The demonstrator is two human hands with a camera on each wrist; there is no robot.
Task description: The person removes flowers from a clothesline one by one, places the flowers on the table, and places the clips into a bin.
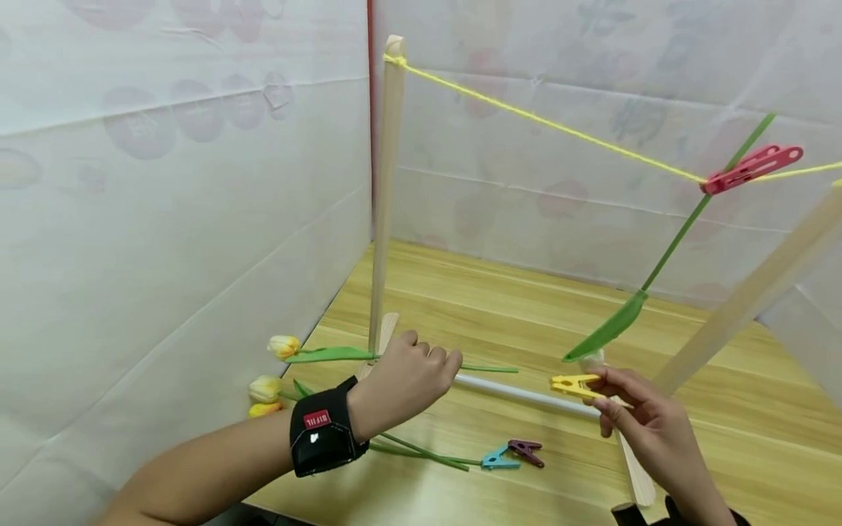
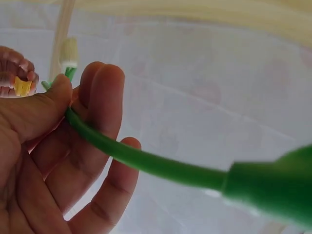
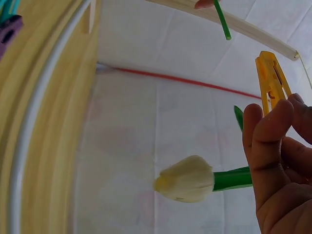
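My left hand (image 1: 421, 365) pinches the green stem (image 2: 146, 163) of a tulip between thumb and fingers, close to the base of the wooden upright post (image 1: 388, 197); its yellow-white head (image 1: 283, 345) lies at the left. My right hand (image 1: 608, 398) grips a yellow clothespin (image 1: 575, 383), also the yellow clothespin (image 3: 273, 80) in the right wrist view. Just behind it hangs another tulip, head down, its stem clipped to the yellow string (image 1: 559, 126) by a red clothespin (image 1: 750, 168). Its pale head (image 3: 187, 179) and leaf (image 1: 608, 329) are beside my right fingers.
Two more yellow tulips (image 1: 265, 389) lie at the table's left edge. A teal clothespin (image 1: 496, 460) and a purple clothespin (image 1: 526, 451) lie on the wooden table (image 1: 500, 307). A white rod (image 1: 526, 394) joins the frame's base, with a second slanted post (image 1: 750, 292) on the right. White sheets wall in the space.
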